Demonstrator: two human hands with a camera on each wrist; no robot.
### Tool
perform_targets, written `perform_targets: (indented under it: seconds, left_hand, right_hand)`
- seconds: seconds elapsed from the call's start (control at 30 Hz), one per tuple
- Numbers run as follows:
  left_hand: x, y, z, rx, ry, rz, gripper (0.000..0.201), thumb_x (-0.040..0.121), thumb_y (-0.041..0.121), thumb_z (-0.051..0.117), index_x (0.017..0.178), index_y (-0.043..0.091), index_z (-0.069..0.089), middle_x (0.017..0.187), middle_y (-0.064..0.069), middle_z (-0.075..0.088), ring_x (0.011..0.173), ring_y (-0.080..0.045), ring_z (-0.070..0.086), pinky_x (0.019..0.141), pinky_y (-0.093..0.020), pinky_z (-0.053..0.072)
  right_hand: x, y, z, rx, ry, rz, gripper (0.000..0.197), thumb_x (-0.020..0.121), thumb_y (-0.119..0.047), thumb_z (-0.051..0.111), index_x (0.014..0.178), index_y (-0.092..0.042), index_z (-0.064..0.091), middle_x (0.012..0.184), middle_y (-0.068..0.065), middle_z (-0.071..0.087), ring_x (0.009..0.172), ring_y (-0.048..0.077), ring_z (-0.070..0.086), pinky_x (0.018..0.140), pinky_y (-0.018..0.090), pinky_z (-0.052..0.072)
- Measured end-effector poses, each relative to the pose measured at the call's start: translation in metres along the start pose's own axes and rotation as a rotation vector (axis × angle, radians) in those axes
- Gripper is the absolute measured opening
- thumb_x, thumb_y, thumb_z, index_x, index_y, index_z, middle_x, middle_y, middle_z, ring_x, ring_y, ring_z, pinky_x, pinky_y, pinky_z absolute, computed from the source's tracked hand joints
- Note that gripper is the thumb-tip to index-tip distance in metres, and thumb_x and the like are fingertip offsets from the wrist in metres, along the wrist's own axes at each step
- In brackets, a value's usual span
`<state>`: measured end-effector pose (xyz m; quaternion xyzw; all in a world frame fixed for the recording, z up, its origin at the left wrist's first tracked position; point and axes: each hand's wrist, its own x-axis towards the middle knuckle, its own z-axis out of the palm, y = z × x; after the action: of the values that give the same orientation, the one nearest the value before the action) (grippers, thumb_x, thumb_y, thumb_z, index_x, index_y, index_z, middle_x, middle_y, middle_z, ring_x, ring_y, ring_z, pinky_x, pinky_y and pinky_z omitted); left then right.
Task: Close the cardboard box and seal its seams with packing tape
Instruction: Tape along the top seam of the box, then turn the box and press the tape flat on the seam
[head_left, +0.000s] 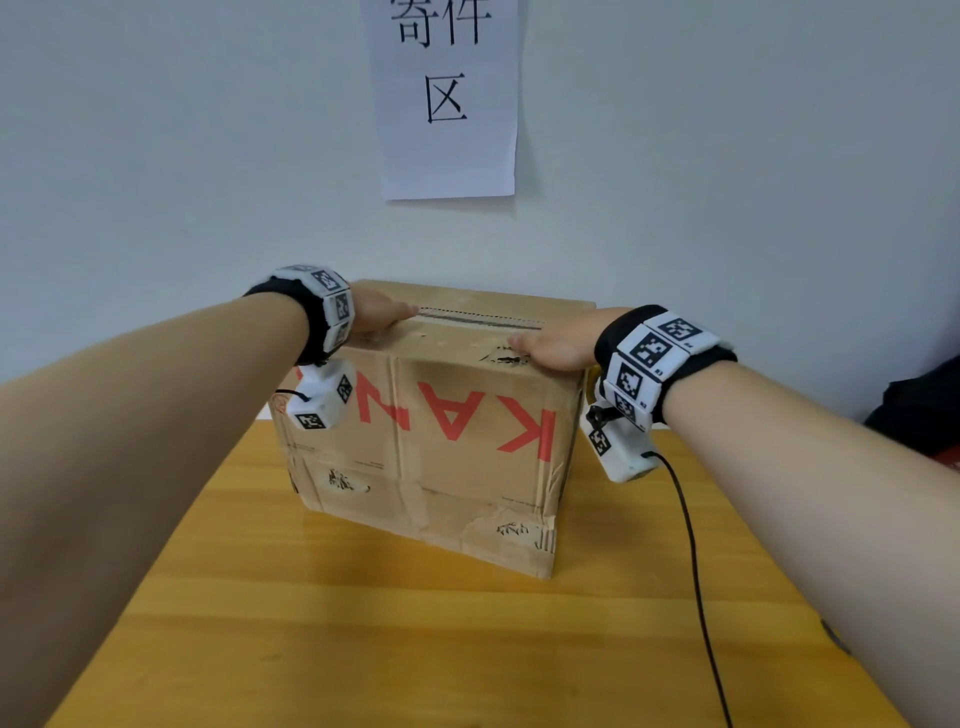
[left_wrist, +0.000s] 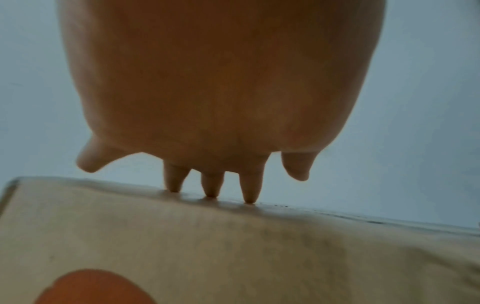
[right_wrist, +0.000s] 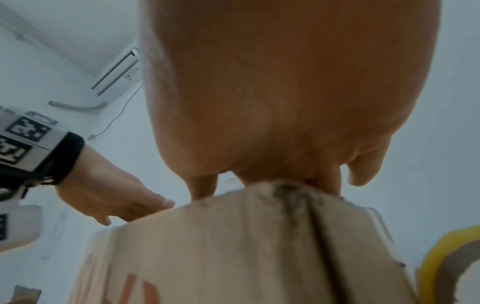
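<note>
A worn cardboard box (head_left: 431, 447) with upside-down red letters stands on the wooden table (head_left: 363, 634). Its top flaps are folded down, with a dark seam gap (head_left: 478, 319) between them. My left hand (head_left: 382, 314) lies flat on the top at the left end, its fingertips (left_wrist: 210, 189) touching the cardboard (left_wrist: 233, 257). My right hand (head_left: 553, 351) presses flat on the near flap at the right end, its fingers reaching over the box edge (right_wrist: 259, 236). A roll of brown packing tape with a yellow rim (right_wrist: 441, 265) shows beside the box in the right wrist view.
A white paper sign (head_left: 449, 98) hangs on the wall behind the box. A black cable (head_left: 691, 545) trails from my right wrist across the table. Something dark (head_left: 919, 410) sits at the right edge. An air conditioner (right_wrist: 116, 72) is high on the wall.
</note>
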<state>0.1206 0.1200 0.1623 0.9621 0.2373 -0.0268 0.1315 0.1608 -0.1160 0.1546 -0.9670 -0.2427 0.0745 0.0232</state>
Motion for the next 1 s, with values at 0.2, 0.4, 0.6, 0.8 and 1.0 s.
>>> perform_targets:
  seconds: [0.2, 0.4, 0.6, 0.8, 1.0]
  left_hand:
    - [-0.001, -0.02, -0.007, -0.101, -0.012, -0.095, 0.064, 0.106, 0.048, 0.03, 0.154, 0.005, 0.028, 0.163, -0.016, 0.022, 0.149, -0.032, 0.023, 0.119, -0.042, 0.019]
    - [0.015, -0.032, -0.002, -0.042, 0.024, -0.08, 0.052, 0.106, 0.036, 0.041, 0.148, 0.003, 0.042, 0.153, -0.018, 0.041, 0.141, -0.033, 0.038, 0.116, -0.039, 0.028]
    - [0.014, -0.034, 0.005, -0.007, 0.117, -0.085, 0.056, 0.101, 0.042, 0.05, 0.147, 0.011, 0.044, 0.153, -0.012, 0.042, 0.142, -0.032, 0.038, 0.115, -0.037, 0.026]
    - [0.007, -0.023, 0.007, 0.002, 0.129, -0.103, 0.04, 0.103, 0.03, 0.048, 0.127, -0.002, 0.055, 0.125, -0.019, 0.057, 0.115, -0.034, 0.053, 0.09, -0.033, 0.042]
    - [-0.018, -0.007, -0.002, 0.073, 0.146, -0.039, 0.016, 0.1, 0.017, 0.049, 0.099, 0.002, 0.053, 0.1, -0.014, 0.058, 0.087, -0.028, 0.051, 0.069, -0.03, 0.039]
  right_hand:
    - [-0.001, -0.014, 0.004, -0.014, -0.048, -0.165, 0.081, 0.098, -0.068, 0.029, 0.158, -0.013, 0.023, 0.165, 0.008, 0.023, 0.15, 0.026, 0.025, 0.121, 0.038, 0.019]
    - [0.003, -0.005, 0.002, -0.128, -0.035, -0.135, 0.085, 0.096, -0.071, 0.028, 0.138, -0.001, 0.052, 0.138, 0.017, 0.057, 0.122, 0.032, 0.056, 0.104, 0.038, 0.042]
    - [0.008, 0.025, 0.002, -0.118, -0.019, -0.099, 0.087, 0.096, -0.071, 0.02, 0.159, -0.011, 0.019, 0.165, 0.009, 0.023, 0.15, 0.027, 0.027, 0.121, 0.043, 0.022]
    - [0.008, 0.041, 0.021, 0.215, 0.153, -0.197, 0.085, 0.092, -0.071, 0.034, 0.154, -0.014, 0.033, 0.159, 0.007, 0.036, 0.142, 0.025, 0.04, 0.114, 0.038, 0.032]
    - [0.012, 0.028, 0.03, 0.547, 0.222, -0.327, 0.057, 0.101, -0.056, 0.041, 0.146, -0.022, 0.049, 0.15, -0.002, 0.049, 0.138, 0.018, 0.043, 0.111, 0.031, 0.031]
